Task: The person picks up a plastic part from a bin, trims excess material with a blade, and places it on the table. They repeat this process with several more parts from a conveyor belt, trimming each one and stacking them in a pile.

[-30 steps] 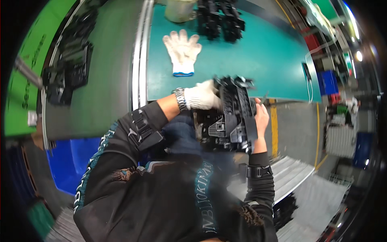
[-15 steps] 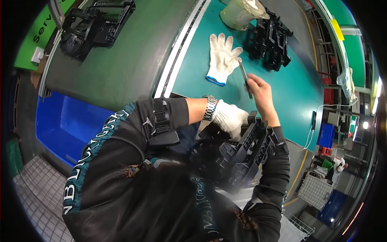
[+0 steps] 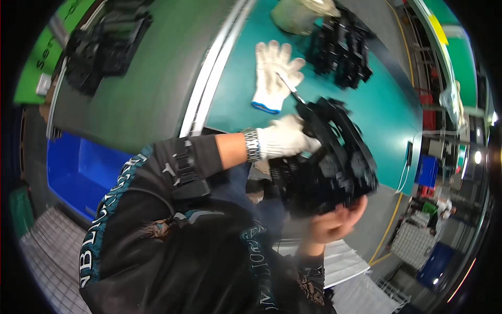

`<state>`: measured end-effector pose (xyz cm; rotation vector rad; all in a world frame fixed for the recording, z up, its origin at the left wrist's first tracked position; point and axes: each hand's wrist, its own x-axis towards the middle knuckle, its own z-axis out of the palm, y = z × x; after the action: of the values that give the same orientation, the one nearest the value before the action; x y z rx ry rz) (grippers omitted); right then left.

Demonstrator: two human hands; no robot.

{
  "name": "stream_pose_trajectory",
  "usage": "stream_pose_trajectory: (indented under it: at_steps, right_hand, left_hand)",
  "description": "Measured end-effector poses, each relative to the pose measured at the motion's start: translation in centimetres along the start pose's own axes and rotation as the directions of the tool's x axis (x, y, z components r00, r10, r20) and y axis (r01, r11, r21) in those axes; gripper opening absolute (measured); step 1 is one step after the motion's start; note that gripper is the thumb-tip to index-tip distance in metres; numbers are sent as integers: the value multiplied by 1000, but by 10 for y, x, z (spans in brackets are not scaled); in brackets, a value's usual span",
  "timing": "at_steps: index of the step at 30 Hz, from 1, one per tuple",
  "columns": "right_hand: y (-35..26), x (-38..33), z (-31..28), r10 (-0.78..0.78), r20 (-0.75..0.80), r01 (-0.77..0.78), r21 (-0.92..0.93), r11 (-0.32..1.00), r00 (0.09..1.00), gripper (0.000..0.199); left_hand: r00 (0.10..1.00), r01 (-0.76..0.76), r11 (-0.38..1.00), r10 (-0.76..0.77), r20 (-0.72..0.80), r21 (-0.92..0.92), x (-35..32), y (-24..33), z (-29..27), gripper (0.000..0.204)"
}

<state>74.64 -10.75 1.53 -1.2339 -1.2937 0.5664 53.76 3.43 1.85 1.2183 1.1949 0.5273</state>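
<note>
A black moulded plastic part (image 3: 334, 162) with open slots and ribs is held up between my hands, blurred by motion. My left hand (image 3: 290, 137), in a white knit glove, is closed on its left side. My bare right hand (image 3: 337, 222) is at the lower end, its fingers smeared and curled against the edge. A thin tool with a metal blade (image 3: 288, 83) lies on the green tabletop, its tip over an empty white glove (image 3: 272, 76) with a blue cuff. The part hides its other end from view.
A plastic-lined tub (image 3: 300, 15) and more black plastic parts (image 3: 342, 47) stand at the table's far side. On the left, a dark conveyor belt (image 3: 151, 78) carries another black part (image 3: 104, 47). A blue bin (image 3: 86, 170) sits below it.
My right hand has let go of the thin tool and moved down to the black part. The part has risen from near my body to over the table's edge, with my left hand on it.
</note>
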Motion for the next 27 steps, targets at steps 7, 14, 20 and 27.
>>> stream_pose_trajectory:
  at_steps: [7,14,20,27]
  right_hand:
    - [-20,35,4,-61,184,123,-346,930,981,78]
    - [68,162,-85,307,162,-346,365,864,938,57]
    - [183,308,-103,217,547,-551,575,604,808,50]
    - [253,409,-6,490,413,-635,386,669,767,43]
  left_hand:
    - [988,-153,979,153,-10,-134,-2,5,24,51]
    - [934,-330,878,357,14,-346,60,105,80,66]
    - [941,-180,932,256,222,-315,171,209,102,42]
    - [700,-659,662,714,-33,358,306,209,52,31]
